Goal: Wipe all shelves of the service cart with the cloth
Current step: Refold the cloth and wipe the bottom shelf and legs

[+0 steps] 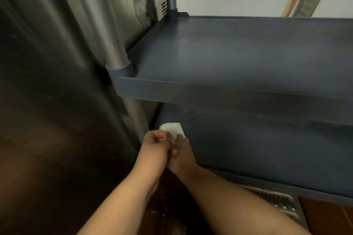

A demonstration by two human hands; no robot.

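- Nearest, at the lower shelf point(267, 149) front left corner: left hand point(154, 147) and right hand point(180, 155) pressed together, fingers of both curled onto the white cloth point(172, 129).
- On that same corner: cloth small, folded, probably light and limp; best pinched by its near edge.
- Above the lower shelf: upper shelf point(238, 53), bare.
- Left of it: steel cabinet point(47, 82).

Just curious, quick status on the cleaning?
Both hands, left hand and right hand, holding cloth at lower shelf corner. Upper shelf overhangs it.
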